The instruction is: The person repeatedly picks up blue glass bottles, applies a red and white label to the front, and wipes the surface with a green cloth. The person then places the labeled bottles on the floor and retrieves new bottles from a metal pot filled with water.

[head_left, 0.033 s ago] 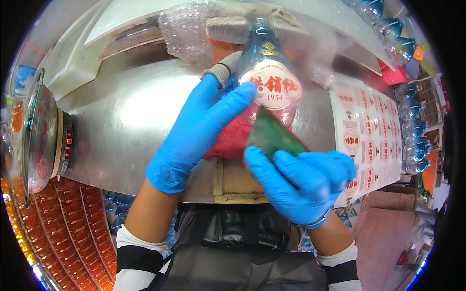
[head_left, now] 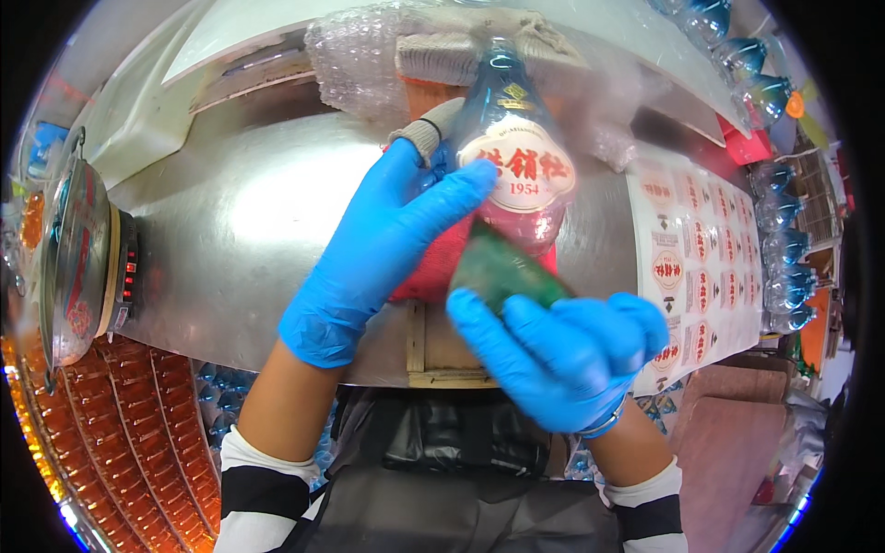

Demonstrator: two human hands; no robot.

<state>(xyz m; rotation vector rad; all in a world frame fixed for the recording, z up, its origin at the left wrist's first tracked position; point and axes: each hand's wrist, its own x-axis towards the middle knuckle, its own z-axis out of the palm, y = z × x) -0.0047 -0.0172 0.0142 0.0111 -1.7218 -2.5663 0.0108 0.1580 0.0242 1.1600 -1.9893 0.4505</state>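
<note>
A blue glass bottle (head_left: pixel 507 92) lies with its neck away from me, on a red cloth (head_left: pixel 433 267) over a wooden stand. A white label with red print (head_left: pixel 527 180) sits on its side. My left hand (head_left: pixel 369 230), in a blue glove with a knitted cover on the fingers, grips the bottle's left side, thumb on the label's left edge. My right hand (head_left: pixel 572 355), also gloved in blue, holds a flat green scraper (head_left: pixel 502 267), slightly blurred. Its upper corner is at the bottle's lower end; whether it touches, I cannot tell.
At the right lies a sheet of labels (head_left: pixel 696 267). Several blue bottles (head_left: pixel 788 249) stand beyond it. A round device with red lights (head_left: pixel 88 258) is at the table's left edge. Rows of amber bottles (head_left: pixel 120 442) fill the lower left. Bubble wrap (head_left: pixel 355 64) lies behind.
My right hand and the green scraper have shifted slightly left and down, away from the label. My left hand and the bottle have moved a little to the right.
</note>
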